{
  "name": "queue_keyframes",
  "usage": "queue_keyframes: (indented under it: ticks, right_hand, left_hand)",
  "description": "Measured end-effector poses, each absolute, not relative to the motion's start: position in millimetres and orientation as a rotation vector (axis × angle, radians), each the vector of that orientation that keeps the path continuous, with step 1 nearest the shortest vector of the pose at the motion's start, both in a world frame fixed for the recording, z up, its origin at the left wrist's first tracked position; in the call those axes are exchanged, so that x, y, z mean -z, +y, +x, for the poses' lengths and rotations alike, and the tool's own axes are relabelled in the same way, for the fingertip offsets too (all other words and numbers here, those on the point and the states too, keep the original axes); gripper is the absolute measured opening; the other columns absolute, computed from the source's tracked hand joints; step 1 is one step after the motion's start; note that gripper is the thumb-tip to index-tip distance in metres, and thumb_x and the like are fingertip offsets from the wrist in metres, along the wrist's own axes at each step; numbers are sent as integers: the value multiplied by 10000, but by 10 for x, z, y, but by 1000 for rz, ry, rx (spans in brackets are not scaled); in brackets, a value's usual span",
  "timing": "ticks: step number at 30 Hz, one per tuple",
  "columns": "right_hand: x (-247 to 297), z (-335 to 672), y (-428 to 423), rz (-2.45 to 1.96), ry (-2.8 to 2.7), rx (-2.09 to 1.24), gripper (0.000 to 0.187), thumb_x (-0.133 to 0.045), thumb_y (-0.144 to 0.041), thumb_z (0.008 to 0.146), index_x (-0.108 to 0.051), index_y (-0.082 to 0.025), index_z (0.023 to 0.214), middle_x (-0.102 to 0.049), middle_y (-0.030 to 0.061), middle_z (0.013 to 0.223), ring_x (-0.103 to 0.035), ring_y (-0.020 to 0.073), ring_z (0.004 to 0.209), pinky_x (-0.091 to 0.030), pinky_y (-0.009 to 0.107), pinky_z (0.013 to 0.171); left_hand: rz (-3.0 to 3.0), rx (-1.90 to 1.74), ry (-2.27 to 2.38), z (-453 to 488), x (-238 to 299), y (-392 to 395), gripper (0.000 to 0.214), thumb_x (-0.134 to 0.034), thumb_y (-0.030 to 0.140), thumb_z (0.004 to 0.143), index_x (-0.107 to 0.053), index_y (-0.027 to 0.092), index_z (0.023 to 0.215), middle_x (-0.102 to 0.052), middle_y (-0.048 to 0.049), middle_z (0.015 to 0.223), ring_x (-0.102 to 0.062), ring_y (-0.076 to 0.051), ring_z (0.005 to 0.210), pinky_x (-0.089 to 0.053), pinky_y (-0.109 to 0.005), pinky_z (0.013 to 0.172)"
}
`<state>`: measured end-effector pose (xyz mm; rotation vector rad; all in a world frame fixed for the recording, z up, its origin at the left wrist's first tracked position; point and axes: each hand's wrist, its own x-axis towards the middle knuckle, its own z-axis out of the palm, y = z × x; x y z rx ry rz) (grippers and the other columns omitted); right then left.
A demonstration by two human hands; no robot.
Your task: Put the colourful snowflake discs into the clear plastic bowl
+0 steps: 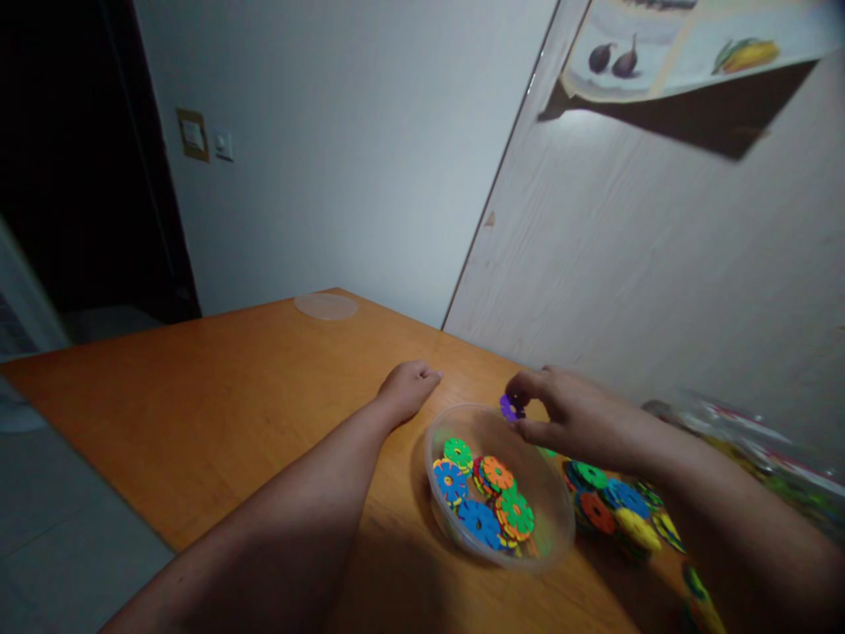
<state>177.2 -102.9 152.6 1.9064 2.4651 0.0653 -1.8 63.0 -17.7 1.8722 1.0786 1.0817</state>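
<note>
Between the thumb and fingers of my right hand is a purple notched plastic disc, held over the far rim of a clear round tub. Inside the tub lie several flower-shaped notched discs, among them a blue disc, a green disc and an orange disc. My left hand is closed in a fist at the table, just beyond the tub's left side, with nothing showing in it. Under my right forearm, a pile of loose notched discs in mixed colours is partly hidden.
The wooden table reaches a wall and a pale panel at the back. A clear round lid lies near the far corner. Clear plastic bags with colourful contents sit at the right edge. A fruit poster hangs above.
</note>
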Motion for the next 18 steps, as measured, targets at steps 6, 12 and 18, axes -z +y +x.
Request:
queue_keyframes:
  ticks: [6, 12, 18]
  right_hand:
    - [-1312, 1377, -1067, 1740, 2543, -27, 273, -642, -358, 756, -656, -217, 989, -655, 74, 878, -573, 207, 799, -406, 296, 680]
    - [-1313, 1606, -969, 1854, 2526, -22, 307, -568, -312, 817, -621, -221, 1105, -678, 65, 946, -594, 187, 816, -417, 278, 699]
    - [-1291, 2256, -751, 2033, 2112, -74, 367, -517, -234, 807, -615, -172, 1155, -694, 88, 1032, -628, 196, 864, -425, 269, 700]
  left_hand:
    - [1873, -1100, 1059, -14, 198, 646, 406, -526, 542, 792, -519, 170, 631, -488, 40, 569, -406, -100, 544, -234, -235, 497]
    - [1888, -1095, 1065, -9, 191, 648, 403, -517, 536, 798, -516, 172, 628, -482, 41, 563, -408, -99, 542, -235, -235, 498]
    - [1906, -1107, 1067, -15, 196, 651, 395, -513, 531, 803, -512, 177, 629, -485, 39, 558, -426, -105, 541, -236, -237, 493]
